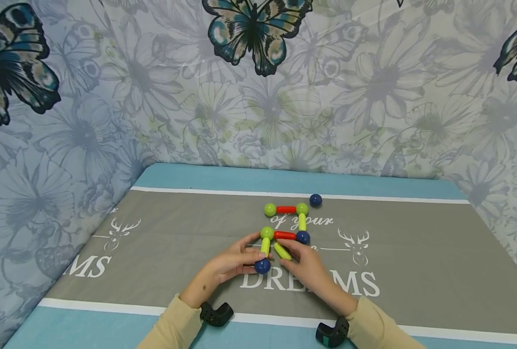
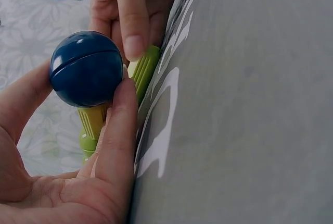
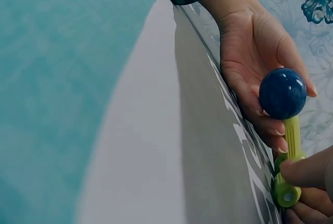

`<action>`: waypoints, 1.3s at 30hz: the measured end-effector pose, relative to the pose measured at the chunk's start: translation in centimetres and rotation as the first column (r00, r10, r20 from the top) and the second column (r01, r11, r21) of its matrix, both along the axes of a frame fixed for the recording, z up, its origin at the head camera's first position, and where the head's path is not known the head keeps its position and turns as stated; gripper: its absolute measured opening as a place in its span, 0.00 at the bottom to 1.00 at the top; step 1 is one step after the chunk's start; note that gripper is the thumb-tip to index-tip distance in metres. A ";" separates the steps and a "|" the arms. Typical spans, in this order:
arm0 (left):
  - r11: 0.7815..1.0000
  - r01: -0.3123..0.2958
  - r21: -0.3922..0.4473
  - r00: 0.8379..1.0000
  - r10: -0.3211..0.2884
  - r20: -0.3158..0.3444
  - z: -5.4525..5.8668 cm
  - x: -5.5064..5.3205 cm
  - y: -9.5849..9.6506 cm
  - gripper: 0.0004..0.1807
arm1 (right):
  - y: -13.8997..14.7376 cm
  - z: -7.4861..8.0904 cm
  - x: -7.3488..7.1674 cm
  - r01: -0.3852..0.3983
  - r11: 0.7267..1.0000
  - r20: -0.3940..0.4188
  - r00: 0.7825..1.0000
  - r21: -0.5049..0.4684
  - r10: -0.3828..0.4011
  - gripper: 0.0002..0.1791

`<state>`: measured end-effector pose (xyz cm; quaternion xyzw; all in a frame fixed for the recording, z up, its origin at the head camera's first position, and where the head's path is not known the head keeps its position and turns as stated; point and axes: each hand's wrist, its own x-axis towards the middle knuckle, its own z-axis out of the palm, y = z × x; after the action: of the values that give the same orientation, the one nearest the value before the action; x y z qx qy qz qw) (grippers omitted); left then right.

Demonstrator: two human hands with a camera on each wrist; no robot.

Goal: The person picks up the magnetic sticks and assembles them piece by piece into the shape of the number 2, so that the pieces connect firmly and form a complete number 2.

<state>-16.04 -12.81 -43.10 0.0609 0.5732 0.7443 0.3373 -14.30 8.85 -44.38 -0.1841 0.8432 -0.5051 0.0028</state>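
A zigzag chain of balls and magnetic-looking rods lies across the mat. Its near end is a blue ball (image 1: 262,265), joined by a yellow-green rod (image 1: 265,246) to a green ball (image 1: 267,233). My left hand (image 1: 232,261) holds this end, thumb and fingers around the blue ball (image 2: 87,69). A red rod (image 1: 285,235) runs from the green ball to another blue ball (image 1: 303,237). Between thumb and fingers my right hand (image 1: 310,266) pinches a separate yellow-green rod (image 1: 282,251), close to the mat beside the chain; its end (image 3: 287,195) faces the right wrist camera.
Farther back the chain continues through an upright-running yellow-green rod (image 1: 302,222), a green ball (image 1: 302,208), a red rod (image 1: 286,209) and a last green ball (image 1: 270,209). A loose blue ball (image 1: 315,200) sits behind it. Floral cloth (image 1: 284,121) hangs behind the table.
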 end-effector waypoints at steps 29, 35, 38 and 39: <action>0.999 -0.037 -0.006 0.999 0.037 0.021 0.3 0.2 0.3 0.44 | 1.9 1.8 1.9 0.026 0.951 0.371 0.924 -0.307 0.094 0.12; 0.999 -0.045 -0.002 0.999 0.045 0.028 0.2 0.1 0.3 0.44 | 1.8 1.7 2.0 -0.006 0.952 0.342 0.932 -0.305 0.116 0.10; 0.999 -0.051 0.001 0.998 0.051 0.042 0.2 0.2 0.2 0.44 | 1.8 1.7 2.0 0.006 0.953 0.348 0.932 -0.303 0.104 0.10; 0.999 -0.048 0.007 0.998 0.048 0.048 0.2 0.3 0.2 0.44 | 1.7 1.7 2.0 0.011 0.953 0.351 0.931 -0.304 0.101 0.10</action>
<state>-15.78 -12.63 -42.90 0.0306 0.5632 0.7557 0.3329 -12.32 10.59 -42.68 -0.1056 0.7368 -0.6525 0.1420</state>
